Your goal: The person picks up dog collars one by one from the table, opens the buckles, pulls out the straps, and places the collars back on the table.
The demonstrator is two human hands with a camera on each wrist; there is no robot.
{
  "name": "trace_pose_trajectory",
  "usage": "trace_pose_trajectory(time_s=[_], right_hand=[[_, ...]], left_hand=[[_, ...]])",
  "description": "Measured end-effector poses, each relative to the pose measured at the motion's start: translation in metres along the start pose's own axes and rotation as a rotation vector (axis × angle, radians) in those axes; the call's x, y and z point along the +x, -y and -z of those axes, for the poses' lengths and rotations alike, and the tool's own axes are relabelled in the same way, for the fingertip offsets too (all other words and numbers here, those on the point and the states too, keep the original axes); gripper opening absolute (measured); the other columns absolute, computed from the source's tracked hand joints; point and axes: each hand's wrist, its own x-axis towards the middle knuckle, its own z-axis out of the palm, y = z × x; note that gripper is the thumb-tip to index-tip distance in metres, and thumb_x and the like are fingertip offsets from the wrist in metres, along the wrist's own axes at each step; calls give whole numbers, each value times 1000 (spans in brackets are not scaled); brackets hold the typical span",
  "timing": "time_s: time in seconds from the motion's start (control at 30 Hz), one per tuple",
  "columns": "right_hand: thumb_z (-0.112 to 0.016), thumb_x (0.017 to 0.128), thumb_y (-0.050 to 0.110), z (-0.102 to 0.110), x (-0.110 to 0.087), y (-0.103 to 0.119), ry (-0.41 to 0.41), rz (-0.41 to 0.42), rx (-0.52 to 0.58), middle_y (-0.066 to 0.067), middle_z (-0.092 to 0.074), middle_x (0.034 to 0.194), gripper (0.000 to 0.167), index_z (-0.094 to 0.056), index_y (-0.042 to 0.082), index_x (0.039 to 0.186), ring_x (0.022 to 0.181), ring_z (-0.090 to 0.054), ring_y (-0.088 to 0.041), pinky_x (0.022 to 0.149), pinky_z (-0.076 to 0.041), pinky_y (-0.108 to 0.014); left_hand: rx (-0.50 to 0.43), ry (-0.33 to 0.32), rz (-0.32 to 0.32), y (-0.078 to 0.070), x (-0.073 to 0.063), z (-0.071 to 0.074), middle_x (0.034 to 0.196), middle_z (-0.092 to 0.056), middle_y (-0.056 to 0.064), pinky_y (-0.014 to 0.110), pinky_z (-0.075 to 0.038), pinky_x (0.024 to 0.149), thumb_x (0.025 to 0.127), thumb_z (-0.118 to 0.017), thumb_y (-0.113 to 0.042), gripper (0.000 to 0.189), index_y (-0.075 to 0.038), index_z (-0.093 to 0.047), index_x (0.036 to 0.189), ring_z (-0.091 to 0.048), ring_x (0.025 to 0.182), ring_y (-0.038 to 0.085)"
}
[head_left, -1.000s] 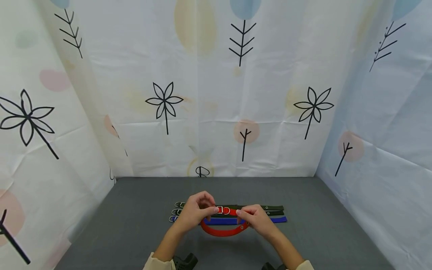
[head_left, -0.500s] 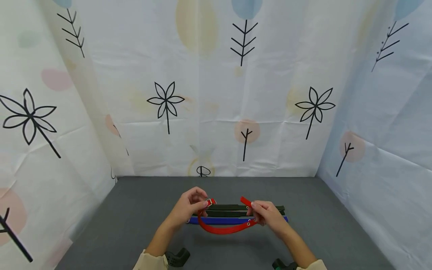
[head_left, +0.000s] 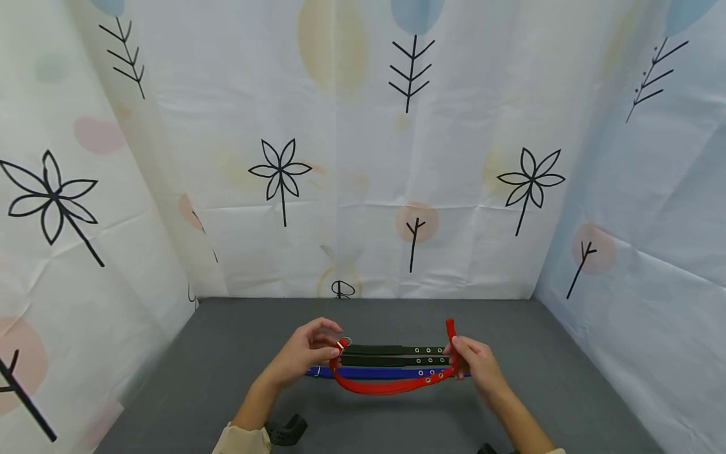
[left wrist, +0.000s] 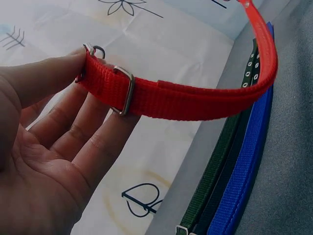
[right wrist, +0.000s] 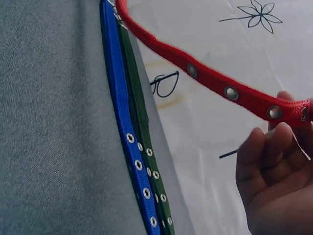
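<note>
A red webbing collar (head_left: 380, 387) with metal eyelets sags in a curve between both hands, above the table. My left hand (head_left: 306, 350) pinches its buckle end; in the left wrist view the thumb presses near the metal buckle (left wrist: 128, 90) and a ring, fingers behind the strap. My right hand (head_left: 475, 362) pinches the strap near its eyelet end, the tip pointing up past the thumb. The right wrist view shows eyelets (right wrist: 231, 93) along the strap, with the thumb out of sight. The buckle and the free end are apart.
Behind the red collar, two dark green collars (head_left: 386, 349) and a blue collar (head_left: 377, 373) lie side by side on the grey table (head_left: 238, 353). Patterned white cloth (head_left: 363, 252) walls the table at the back and both sides.
The red strap's free end has come away from the buckle. My hands have moved apart, right hand rightward and left hand leftward, and the strap tip now points up.
</note>
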Motion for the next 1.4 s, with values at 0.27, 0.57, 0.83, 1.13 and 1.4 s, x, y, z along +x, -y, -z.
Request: trace_pose_trajectory(time_s=[0.27, 0.57, 0.83, 1.13, 1.4], right_hand=[[-57, 99, 13, 8, 0, -11, -198, 34, 157, -2, -56, 66, 25, -64, -10, 92, 51, -48, -12, 51, -48, -29], [-65, 92, 0, 18, 5, -18, -377, 4, 276, 3, -63, 68, 17, -58, -2, 107, 50, -49, -11, 52, -47, -26], [-65, 94, 8, 25, 11, -21, -494, -118, 155, 4, -56, 60, 37, -42, 2, 122, 49, -47, -10, 51, -45, -25], [-65, 94, 12, 35, 20, -29, -552, -159, 59, 5, -57, 60, 28, -46, 0, 110, 47, -48, -10, 50, -45, -26], [-66, 92, 6, 39, 31, -34, -619, -155, 3, 13, -58, 64, 23, -49, -2, 105, 55, -54, -10, 53, -43, -23]], left_hand=[[-5, -75, -32, 5, -3, 5, 102, -63, 19, 49, -55, 71, 93, -66, -7, 39, 0, -49, 127, -68, 80, 38], [14, -300, 20, 10, -4, 8, 105, -57, 24, 45, -56, 71, 87, -69, 1, 55, -7, -46, 136, -60, 93, 50], [40, -382, 33, 12, -3, 11, 107, -52, 22, 42, -56, 71, 84, -68, 9, 60, -9, -47, 137, -64, 87, 35], [99, -473, 51, 24, 1, 18, 106, -57, 19, 46, -55, 75, 84, -69, 10, 64, -10, -46, 141, -63, 86, 29], [173, -538, 69, 37, 4, 26, 100, -65, 18, 44, -54, 76, 85, -71, 4, 62, -14, -49, 140, -64, 84, 25]])
